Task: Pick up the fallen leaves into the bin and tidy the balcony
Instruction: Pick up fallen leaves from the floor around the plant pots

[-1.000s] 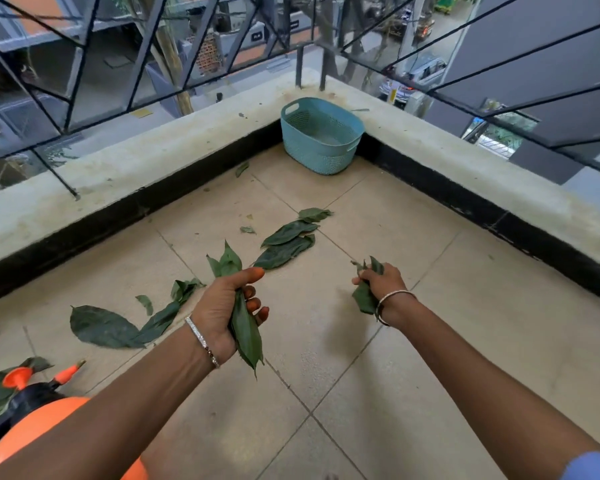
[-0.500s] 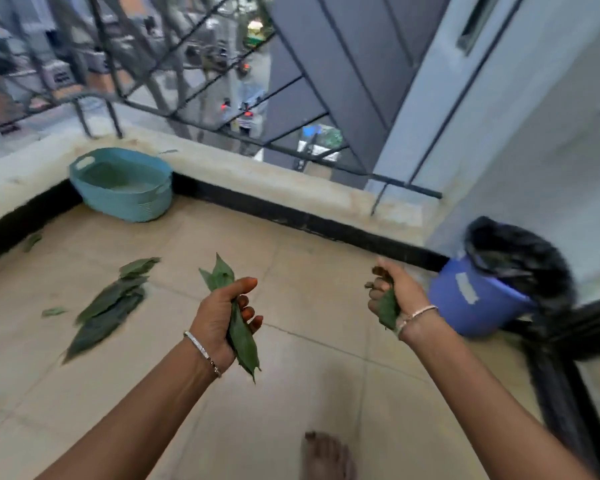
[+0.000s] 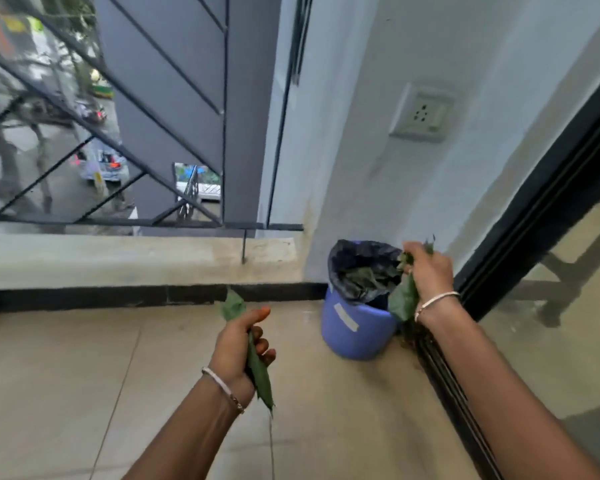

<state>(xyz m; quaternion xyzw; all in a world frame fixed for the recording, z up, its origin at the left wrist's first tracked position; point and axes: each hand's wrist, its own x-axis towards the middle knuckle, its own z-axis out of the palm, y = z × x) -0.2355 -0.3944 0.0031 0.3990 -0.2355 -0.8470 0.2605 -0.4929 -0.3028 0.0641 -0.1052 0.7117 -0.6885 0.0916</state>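
A blue bin (image 3: 352, 327) lined with a black bag (image 3: 357, 261) stands in the corner by the white wall, with dark leaves inside. My right hand (image 3: 428, 271) grips a bunch of green leaves (image 3: 403, 299) at the bin's right rim. My left hand (image 3: 238, 344) holds long green leaves (image 3: 258, 372) above the tiled floor, left of the bin and apart from it.
A low concrete parapet (image 3: 118, 258) with a black metal railing (image 3: 101, 220) runs along the far side. A black door frame (image 3: 534, 216) with glass is on the right. A wall socket (image 3: 421, 114) sits above the bin. Beige floor tiles (image 3: 66, 375) spread to the left.
The view has swung right from the teal basket and the leaves on the floor to the bin corner. My right hand has moved with its leaves to the bin's rim; my left still holds its leaves.
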